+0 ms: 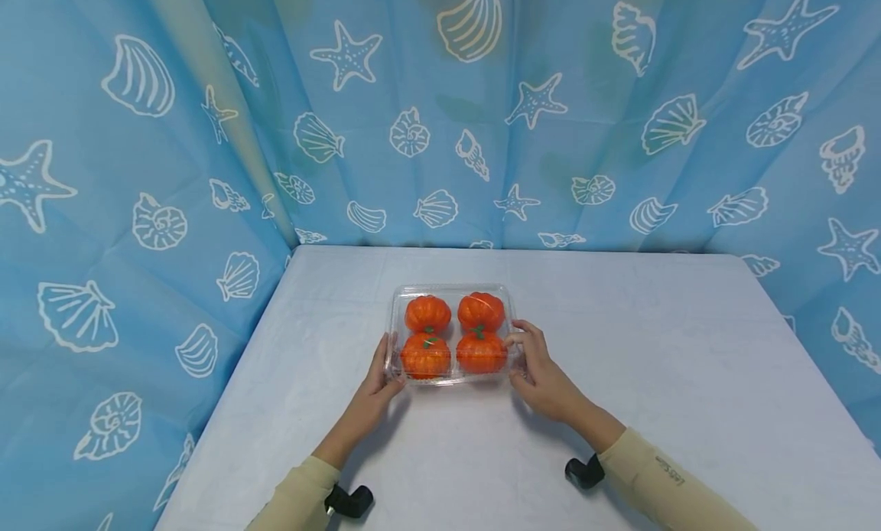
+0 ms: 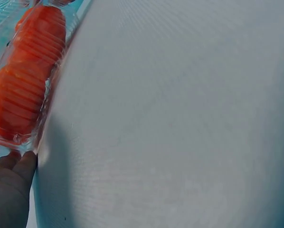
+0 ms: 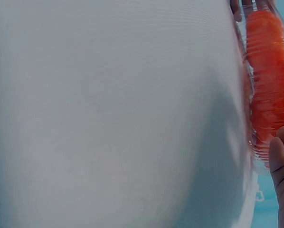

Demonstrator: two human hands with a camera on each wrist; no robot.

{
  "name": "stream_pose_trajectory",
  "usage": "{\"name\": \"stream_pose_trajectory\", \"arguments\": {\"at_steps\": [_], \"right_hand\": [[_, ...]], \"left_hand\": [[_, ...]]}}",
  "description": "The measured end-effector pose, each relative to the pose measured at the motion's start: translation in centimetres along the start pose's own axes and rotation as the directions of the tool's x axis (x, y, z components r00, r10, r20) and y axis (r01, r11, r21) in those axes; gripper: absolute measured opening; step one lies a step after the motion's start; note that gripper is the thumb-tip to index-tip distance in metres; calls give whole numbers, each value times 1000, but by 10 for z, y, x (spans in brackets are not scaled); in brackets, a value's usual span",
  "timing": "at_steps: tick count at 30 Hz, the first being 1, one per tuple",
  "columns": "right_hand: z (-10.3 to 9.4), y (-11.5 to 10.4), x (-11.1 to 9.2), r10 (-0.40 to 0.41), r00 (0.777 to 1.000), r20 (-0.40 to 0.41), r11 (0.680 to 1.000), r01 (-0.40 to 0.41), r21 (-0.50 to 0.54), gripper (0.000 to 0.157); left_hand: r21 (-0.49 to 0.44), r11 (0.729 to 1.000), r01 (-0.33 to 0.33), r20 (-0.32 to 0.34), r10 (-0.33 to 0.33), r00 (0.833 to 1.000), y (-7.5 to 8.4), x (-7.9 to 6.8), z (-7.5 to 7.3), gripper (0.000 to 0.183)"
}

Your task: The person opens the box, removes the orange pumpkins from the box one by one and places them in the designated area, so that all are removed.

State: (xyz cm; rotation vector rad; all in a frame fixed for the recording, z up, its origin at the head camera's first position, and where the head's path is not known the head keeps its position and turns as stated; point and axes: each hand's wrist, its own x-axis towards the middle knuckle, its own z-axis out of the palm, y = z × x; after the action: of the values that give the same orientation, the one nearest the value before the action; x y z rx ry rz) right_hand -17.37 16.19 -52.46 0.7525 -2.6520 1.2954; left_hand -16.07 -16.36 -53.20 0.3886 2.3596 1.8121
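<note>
A clear plastic clamshell box [image 1: 450,288] with a ribbed lid sits near the middle of the table in the head view. Inside are several small orange pumpkins [image 1: 426,356] with green stems, set in two rows. My left hand [image 1: 374,386] holds the box's left end, thumb at the near corner and fingers along the side. At the right end, my right hand [image 1: 544,374] grips the edge with bent fingers, its thumb near the front corner. Both wrist views show the box side-on, the left fingertips [image 2: 25,166] and right thumb [image 3: 278,154] against its ends.
A white cloth covers the table [image 1: 688,378]. Behind it and to the left hangs a blue curtain [image 1: 385,171] printed with white shells and starfish. Black wrist-mounted pieces [image 1: 349,502] stick out from both sleeves.
</note>
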Motion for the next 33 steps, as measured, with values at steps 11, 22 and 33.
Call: {"name": "stream_pose_trajectory", "arguments": {"at_steps": [11,22,33], "right_hand": [[-2,-2,0,49,999,-1,999,-49,6,42],[-4,-4,4,67,998,19,997,-67,22,38],[0,-5,6,74,997,24,997,-74,16,36]], "left_hand": [[31,999,16,-11,-16,1000,-1,-1,0,77],[12,1000,29,-5,-29,1000,2,1,0,79],[35,999,37,-10,-37,999,1,1,0,79]]}}
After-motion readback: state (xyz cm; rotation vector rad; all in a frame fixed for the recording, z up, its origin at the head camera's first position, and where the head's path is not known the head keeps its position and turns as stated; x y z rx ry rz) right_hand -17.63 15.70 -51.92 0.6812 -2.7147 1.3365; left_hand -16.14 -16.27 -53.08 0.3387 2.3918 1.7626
